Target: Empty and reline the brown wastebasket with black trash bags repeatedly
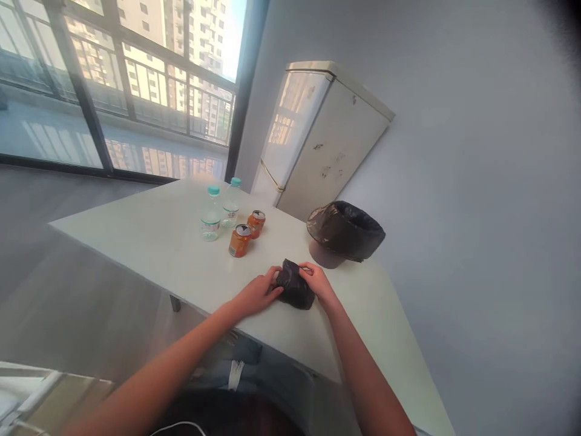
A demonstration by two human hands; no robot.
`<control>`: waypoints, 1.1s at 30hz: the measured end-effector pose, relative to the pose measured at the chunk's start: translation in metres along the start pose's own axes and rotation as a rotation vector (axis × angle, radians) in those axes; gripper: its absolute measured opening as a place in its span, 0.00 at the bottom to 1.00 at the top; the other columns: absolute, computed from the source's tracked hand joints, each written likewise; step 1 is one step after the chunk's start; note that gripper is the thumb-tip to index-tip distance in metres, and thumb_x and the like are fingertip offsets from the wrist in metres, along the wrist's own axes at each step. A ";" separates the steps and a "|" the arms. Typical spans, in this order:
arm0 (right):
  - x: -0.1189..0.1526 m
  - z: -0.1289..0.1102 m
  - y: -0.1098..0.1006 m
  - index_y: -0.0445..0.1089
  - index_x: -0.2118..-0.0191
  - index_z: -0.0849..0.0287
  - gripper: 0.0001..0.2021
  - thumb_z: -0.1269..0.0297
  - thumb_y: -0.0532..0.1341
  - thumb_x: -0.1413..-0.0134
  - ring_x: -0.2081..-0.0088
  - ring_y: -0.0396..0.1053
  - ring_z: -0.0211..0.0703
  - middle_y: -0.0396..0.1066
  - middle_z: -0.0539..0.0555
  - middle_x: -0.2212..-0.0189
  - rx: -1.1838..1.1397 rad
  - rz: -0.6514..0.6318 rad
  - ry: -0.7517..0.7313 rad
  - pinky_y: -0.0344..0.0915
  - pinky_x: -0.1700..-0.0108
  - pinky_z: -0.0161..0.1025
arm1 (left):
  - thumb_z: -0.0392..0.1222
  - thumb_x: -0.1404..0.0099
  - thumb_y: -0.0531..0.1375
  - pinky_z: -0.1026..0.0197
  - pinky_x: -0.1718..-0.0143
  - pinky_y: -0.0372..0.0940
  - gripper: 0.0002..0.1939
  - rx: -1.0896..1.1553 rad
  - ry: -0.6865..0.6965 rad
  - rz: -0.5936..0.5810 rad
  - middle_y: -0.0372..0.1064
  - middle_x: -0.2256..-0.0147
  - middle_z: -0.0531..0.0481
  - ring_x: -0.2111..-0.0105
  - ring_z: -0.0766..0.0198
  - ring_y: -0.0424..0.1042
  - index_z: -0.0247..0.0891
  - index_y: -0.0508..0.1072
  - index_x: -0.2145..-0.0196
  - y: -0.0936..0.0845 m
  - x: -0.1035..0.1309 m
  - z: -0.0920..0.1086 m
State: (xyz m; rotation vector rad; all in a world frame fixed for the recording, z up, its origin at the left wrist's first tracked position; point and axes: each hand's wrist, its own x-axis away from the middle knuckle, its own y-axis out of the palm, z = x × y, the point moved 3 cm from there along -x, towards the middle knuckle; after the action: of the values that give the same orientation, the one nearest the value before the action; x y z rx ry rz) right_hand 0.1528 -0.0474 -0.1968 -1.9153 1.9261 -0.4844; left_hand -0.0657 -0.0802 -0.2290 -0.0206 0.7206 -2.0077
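Note:
A bunched black plastic bag (296,290) rests on the white table (149,224) near its front edge. My left hand (263,290) grips the bag's left side, thumb in front and fingers behind. On the upper right side, my right hand (315,280) pinches the bag between thumb and fingers. Beyond my hands stand two orange cans, a nearer can (239,241) and a farther can (256,224). Behind them are two clear bottles with teal caps, a left bottle (210,215) and a right bottle (231,204).
A trash bin (324,254) lined with a black bag (347,233) stands at the table's back right, by the grey wall (476,181). Behind the table is a white fridge (327,133). Glass sliding doors (113,109) are at the far left.

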 end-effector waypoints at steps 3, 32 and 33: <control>0.002 -0.002 0.002 0.73 0.49 0.61 0.23 0.50 0.62 0.45 0.61 0.75 0.50 0.78 0.59 0.59 0.058 0.151 -0.039 0.73 0.57 0.47 | 0.44 0.27 0.59 0.51 0.50 0.68 0.26 -0.107 0.051 0.128 0.75 0.52 0.42 0.54 0.52 0.75 0.40 0.61 0.35 -0.003 0.001 0.002; 0.027 -0.001 0.044 0.60 0.27 0.48 0.27 0.49 0.51 0.25 0.24 0.45 0.57 0.51 0.54 0.24 0.778 -0.221 -0.512 0.41 0.25 0.66 | 0.39 0.22 0.49 0.51 0.48 0.67 0.13 -0.413 0.151 0.318 0.70 0.52 0.41 0.52 0.55 0.72 0.38 0.72 0.54 -0.007 -0.004 -0.001; 0.025 0.005 0.050 0.59 0.27 0.48 0.28 0.47 0.51 0.26 0.24 0.45 0.58 0.51 0.54 0.24 0.780 -0.220 -0.483 0.40 0.25 0.69 | 0.40 0.22 0.49 0.51 0.50 0.68 0.12 -0.390 0.109 0.366 0.69 0.54 0.42 0.55 0.55 0.72 0.38 0.72 0.55 -0.010 -0.005 -0.003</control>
State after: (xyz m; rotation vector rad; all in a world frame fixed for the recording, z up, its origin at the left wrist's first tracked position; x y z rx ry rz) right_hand 0.1120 -0.0719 -0.2261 -1.5245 1.0092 -0.6405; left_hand -0.0717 -0.0713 -0.2255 -0.0078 1.0941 -1.5085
